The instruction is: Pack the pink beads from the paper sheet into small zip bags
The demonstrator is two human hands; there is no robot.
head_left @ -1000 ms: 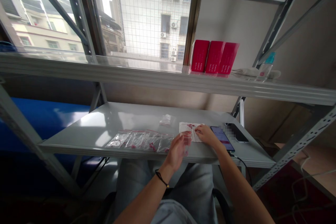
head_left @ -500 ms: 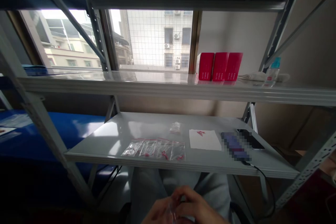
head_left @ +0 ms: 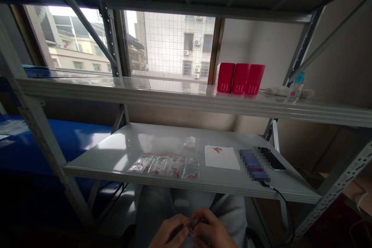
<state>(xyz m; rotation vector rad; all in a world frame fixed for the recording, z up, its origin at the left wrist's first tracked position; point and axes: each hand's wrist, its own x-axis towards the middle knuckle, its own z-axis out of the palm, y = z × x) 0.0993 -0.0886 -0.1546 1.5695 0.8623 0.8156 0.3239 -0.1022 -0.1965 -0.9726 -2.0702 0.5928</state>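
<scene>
Over my lap, my left hand (head_left: 172, 231) and my right hand (head_left: 214, 228) are close together, fingers pinched on a small clear plastic bag (head_left: 190, 228). Most of the bag is hidden by the fingers, and I cannot tell what it contains. Beyond the hands, several clear zip bags (head_left: 165, 166) lie in an overlapping row on the grey shelf (head_left: 116, 155); small red pieces show in them. Behind this row is a small stack of clear bags (head_left: 190, 142). Small red pieces (head_left: 217, 150) sit on a white paper sheet (head_left: 222, 161) to the right.
A blurred-out phone (head_left: 254, 166) with a cable (head_left: 279, 190) and a dark phone (head_left: 271, 159) lie at the shelf's right. On the upper shelf (head_left: 174, 92) stand red boxes (head_left: 240, 78) and a blue-capped bottle (head_left: 296, 88). Metal posts (head_left: 43, 131) frame both sides.
My left hand has come up into fuller view, its fingers on the bag opposite my right hand. The whole view has shifted and tilted slightly.
</scene>
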